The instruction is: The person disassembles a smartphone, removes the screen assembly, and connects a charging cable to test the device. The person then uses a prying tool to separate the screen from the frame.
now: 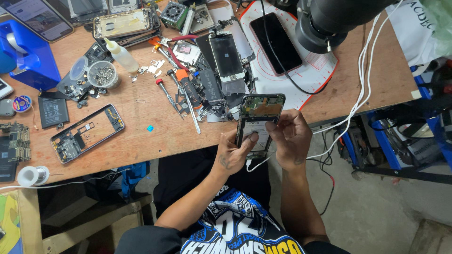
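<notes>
You are holding the opened phone [258, 123] upright between both grips, left hand [234, 153] cradling its lower edge, right hand [290, 138] pinching its right side.

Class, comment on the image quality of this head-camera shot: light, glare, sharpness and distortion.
Head view: soft, even light, weak shadows; mild glare on the phone screen; wide-angle bending shows along the table edge; the opened phone in the left hand and right hand is sharp; the dark microscope looms blurred.

Your left hand [231, 153] curls upward from a bare forearm, thumb stretched forward across its grip; your right hand [291, 137] faces it, fingers bent inward, fingertips pinched together; both wrists sit close, forearms converging.
</notes>
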